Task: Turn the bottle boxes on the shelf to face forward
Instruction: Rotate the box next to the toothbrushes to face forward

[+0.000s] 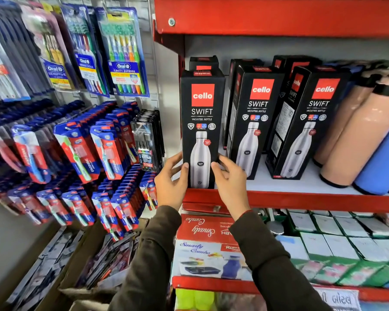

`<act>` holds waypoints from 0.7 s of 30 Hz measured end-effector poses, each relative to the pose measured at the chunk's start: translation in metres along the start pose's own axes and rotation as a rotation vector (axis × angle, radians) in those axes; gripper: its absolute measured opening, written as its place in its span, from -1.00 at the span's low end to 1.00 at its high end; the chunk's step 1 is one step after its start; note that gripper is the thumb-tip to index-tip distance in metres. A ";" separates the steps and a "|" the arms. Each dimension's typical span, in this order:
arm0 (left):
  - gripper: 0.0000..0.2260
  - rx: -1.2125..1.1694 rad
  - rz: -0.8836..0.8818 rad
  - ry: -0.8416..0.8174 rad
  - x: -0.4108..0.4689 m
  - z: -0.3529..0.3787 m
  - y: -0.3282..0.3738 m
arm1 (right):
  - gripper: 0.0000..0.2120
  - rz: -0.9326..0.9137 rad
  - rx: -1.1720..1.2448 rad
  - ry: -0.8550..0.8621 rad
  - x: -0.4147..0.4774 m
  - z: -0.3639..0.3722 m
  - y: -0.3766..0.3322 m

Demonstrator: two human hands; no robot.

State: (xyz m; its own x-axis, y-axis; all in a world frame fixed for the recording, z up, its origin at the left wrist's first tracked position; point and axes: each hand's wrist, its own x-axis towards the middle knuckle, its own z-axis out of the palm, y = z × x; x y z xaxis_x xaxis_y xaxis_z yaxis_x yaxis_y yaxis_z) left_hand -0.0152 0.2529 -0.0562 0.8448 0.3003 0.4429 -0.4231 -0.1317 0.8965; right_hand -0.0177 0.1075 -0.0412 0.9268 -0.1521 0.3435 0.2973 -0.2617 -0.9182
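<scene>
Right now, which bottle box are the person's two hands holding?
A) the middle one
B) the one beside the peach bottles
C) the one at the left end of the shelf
C: the left hand and right hand grip the lower sides of the leftmost box, its front facing forward.

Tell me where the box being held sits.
The box stands at the shelf's left front edge, between both hands, left of two more boxes.
</scene>
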 end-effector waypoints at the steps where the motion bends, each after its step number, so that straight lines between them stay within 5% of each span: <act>1: -0.69 0.004 0.005 0.000 -0.002 -0.001 0.001 | -0.63 -0.002 -0.001 0.003 -0.002 0.000 0.000; 13: -0.69 0.024 0.019 0.088 -0.013 0.008 -0.001 | -0.66 -0.045 0.036 0.032 -0.005 -0.009 0.002; 17: -0.70 0.140 0.194 0.286 -0.025 0.021 0.012 | -0.72 -0.154 0.076 0.173 -0.001 -0.034 0.004; 21: -0.72 0.185 0.378 0.215 -0.034 0.049 0.042 | -0.69 -0.186 0.108 0.305 0.012 -0.063 0.006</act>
State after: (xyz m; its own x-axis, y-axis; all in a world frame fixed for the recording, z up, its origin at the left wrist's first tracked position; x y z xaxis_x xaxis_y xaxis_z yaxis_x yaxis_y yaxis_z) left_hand -0.0462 0.1909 -0.0328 0.5473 0.3850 0.7431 -0.6064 -0.4295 0.6692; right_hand -0.0189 0.0442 -0.0300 0.7484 -0.3925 0.5347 0.4922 -0.2118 -0.8444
